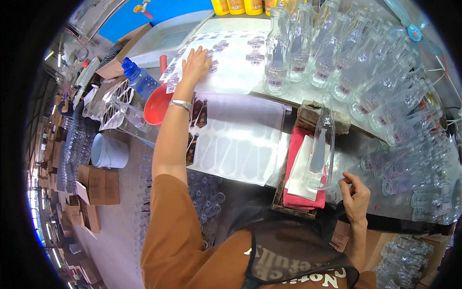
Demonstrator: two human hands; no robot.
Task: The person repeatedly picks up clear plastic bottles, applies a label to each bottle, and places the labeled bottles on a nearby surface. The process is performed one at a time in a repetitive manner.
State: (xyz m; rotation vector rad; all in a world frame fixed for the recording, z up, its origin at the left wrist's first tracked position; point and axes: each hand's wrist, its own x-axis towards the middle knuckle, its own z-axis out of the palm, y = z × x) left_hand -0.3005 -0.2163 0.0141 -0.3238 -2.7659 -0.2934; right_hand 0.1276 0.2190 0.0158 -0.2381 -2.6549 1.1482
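One label sheet (236, 74) | white, dark printed patches | under left fingers (198, 53)

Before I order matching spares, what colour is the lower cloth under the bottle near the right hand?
Pinkish red; the lower cloth shows best in the head view.

Dozens of clear glass bottles (275, 53) — too crowded for an exact count — plus at least two label sheets (233, 72), at least four yellow containers (236, 6), one blue-capped bottle (141, 83), one red basin (154, 107) and one white bucket (111, 151).

Bright light glints off glass bottles (321, 149); black-rimmed edges bend strongly.
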